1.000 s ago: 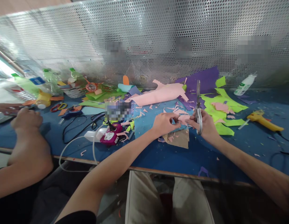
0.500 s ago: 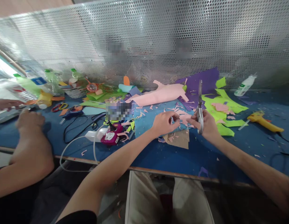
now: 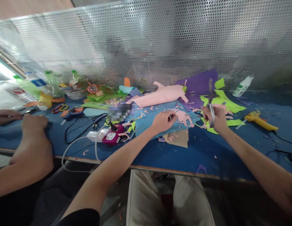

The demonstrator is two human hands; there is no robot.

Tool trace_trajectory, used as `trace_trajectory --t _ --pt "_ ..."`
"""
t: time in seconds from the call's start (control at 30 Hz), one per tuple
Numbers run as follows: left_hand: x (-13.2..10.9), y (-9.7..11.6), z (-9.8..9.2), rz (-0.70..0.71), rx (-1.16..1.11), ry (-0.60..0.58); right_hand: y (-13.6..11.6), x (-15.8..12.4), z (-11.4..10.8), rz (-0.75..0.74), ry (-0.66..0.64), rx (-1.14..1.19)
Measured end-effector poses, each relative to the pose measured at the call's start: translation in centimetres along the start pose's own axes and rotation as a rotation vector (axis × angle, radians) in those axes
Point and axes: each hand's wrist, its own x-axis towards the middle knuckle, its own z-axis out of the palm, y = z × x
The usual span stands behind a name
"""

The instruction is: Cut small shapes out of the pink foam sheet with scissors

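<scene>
Scissors (image 3: 210, 99): we note the right hand (image 3: 216, 117) has shifted rightward, clamped on the silver metal handles, blades pointing up.
Left hand (image 3: 163, 122): stays mid-frame, fingers curled beside the pink scraps (image 3: 183, 116); we cannot tell whether it pinches any.
Cutting: hands now well apart; we judge it paused.
Pink scraps: thin, matte, jagged, centre-right of the frame on the flat blue sheet (image 3: 146, 124).
Rolled pink sheet (image 3: 160, 95): smooth, tube-like, upper centre.
Lime paper (image 3: 228, 102): angular offcuts, right of centre.
</scene>
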Motion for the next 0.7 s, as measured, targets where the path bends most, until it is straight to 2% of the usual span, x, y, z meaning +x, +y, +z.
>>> trace_trajectory --t 0.1,0.17,0.27,0.37,0.47,0.53,0.6,0.7 --pt "0.3 -0.6 0.0 -0.012 -0.008 0.023 1.3 1.7 -2.6 -0.029 -0.007 -0.414" --pt "0.5 -1.2 0.1 -0.037 -0.019 0.051 2.4 2.7 -3.9 -0.013 -0.081 -0.696" --pt "0.9 -2.1 0.1 -0.080 -0.023 0.076 3.7 3.8 -5.0 0.002 -0.243 -0.839" --pt "1.2 -2.8 -0.1 -0.055 -0.027 0.061 3.9 4.0 -5.3 -0.044 -0.320 -0.795" --pt "1.2 -2.9 -0.3 0.017 -0.014 0.023 2.5 3.4 -4.6 -0.127 -0.292 -0.721" --pt "1.0 -2.6 -0.4 0.081 -0.003 -0.022 1.0 2.4 -3.3 -0.213 -0.304 -0.583" --pt "0.9 -2.1 -0.3 0.150 0.007 -0.071 -0.5 1.0 -1.4 -0.311 -0.397 -0.418" --pt "0.8 -1.5 0.1 0.249 0.026 -0.110 -2.0 -0.9 1.5 -0.393 -0.524 -0.347"
